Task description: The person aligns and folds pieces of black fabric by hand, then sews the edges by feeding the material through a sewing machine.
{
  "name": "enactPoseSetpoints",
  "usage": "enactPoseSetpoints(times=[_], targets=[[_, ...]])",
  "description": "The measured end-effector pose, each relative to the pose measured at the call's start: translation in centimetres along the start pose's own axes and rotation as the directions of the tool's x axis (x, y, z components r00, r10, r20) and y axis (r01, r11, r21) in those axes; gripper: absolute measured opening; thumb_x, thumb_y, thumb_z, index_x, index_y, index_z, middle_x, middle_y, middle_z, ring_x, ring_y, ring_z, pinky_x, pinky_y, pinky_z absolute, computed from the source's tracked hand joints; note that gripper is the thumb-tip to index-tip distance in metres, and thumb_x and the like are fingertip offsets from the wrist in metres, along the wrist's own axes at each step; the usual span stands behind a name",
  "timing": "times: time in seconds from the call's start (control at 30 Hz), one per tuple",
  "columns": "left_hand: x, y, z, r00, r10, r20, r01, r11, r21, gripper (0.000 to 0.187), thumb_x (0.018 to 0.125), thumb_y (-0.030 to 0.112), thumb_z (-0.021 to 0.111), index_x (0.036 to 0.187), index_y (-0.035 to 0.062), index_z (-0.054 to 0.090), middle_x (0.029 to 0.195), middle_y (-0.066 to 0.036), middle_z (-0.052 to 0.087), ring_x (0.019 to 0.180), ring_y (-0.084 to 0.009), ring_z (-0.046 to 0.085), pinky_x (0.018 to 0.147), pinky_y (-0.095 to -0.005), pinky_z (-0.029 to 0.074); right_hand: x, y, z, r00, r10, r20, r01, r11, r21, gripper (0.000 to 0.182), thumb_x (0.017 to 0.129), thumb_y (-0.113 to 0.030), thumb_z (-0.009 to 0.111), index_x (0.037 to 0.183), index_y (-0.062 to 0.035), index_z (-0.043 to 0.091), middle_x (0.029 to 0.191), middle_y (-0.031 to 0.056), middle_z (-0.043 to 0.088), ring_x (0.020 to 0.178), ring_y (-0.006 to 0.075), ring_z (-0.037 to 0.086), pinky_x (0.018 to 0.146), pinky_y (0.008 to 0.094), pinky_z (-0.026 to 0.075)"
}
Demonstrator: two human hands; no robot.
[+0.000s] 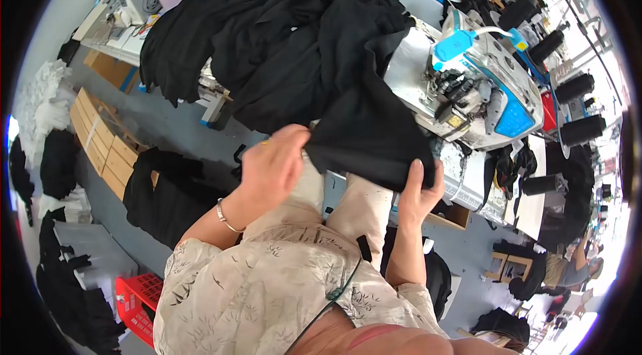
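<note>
A panel of black fabric (374,131) is stretched between my two hands, above my lap. My left hand (274,162) pinches its left corner, with the fingers closed. At the right edge, my right hand (421,191) grips the cloth between thumb and fingers. The panel runs up into a large heap of black fabric (287,40) draped over the worktable. Just right of the cloth stands a white and blue sewing machine (491,80), its needle area partly hidden by dark parts.
A wooden bench (103,137) is at the left, with black cloth on its near end. A red crate (137,308) sits at the lower left. Black thread cones (575,88) line the right side. Another person (568,268) is at the far right.
</note>
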State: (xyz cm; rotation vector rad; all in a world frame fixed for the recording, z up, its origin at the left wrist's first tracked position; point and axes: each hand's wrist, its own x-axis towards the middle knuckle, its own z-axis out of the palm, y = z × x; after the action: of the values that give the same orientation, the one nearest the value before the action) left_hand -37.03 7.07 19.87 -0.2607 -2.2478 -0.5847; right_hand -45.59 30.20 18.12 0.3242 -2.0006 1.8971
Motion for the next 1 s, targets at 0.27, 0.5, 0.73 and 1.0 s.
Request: enactPoseSetpoints(times=[0.27,0.5,0.73,1.0], targets=[[-0.8,-1.2,-5.8,0.969,-0.242,0.054,0.227,0.784,-0.577,0.02,0.078,-0.008,0.046,0.093,0.0007,0.055,0.107,-0.013,0.064,0.097,-0.0277,0.061,0.082,-0.0357,0.049,-1.3,-1.2,1.0,0.324,0.241,0.915,0.0,0.967,-0.255,0.048,0.085,-0.039,0.063,0.111,0.0011,0.059,0.1,0.0172,0.065,0.093,0.0305,0.064,0.081,0.0389,0.049],[-1.8,-1.0,-6.9,0.999,0.036,-0.017,-0.038,0.721,-0.692,0.021,0.077,-0.002,0.05,0.095,0.0004,0.059,0.105,-0.014,0.063,0.089,-0.0273,0.06,0.079,-0.0345,0.048,2.9,-4.7,11.1,-0.063,-0.435,0.898,0.281,0.856,0.434,0.035,0.08,-0.03,0.07,0.091,0.0019,0.061,0.081,0.0162,0.06,0.089,0.0357,0.058,0.079,0.0431,0.045],[-5.3,-3.0,-6.2,0.687,-0.445,0.575,0.715,0.27,-0.646,0.023,0.09,0.02,0.064,0.1,-0.0009,0.062,0.08,0.002,0.059,0.071,-0.0039,0.05,0.06,-0.0232,0.043,0.6,-5.1,14.0,0.249,-0.139,0.958,0.079,0.989,0.123,0.029,0.065,0.003,0.066,0.092,0.001,0.056,0.08,0.0111,0.058,0.071,0.0234,0.057,0.07,0.0301,0.046],[-4.0,-10.0,-10.0,0.865,-0.088,0.494,0.499,0.248,-0.83,0.015,0.085,0.007,0.062,0.075,-0.0017,0.054,0.078,-0.007,0.056,0.072,-0.0164,0.052,0.066,-0.028,0.043,1.4,-7.2,15.7,-0.116,-0.252,0.961,-0.009,0.967,0.253,0.035,0.074,-0.014,0.078,0.097,0.001,0.056,0.079,0.0098,0.055,0.07,0.0222,0.053,0.062,0.0304,0.043]])
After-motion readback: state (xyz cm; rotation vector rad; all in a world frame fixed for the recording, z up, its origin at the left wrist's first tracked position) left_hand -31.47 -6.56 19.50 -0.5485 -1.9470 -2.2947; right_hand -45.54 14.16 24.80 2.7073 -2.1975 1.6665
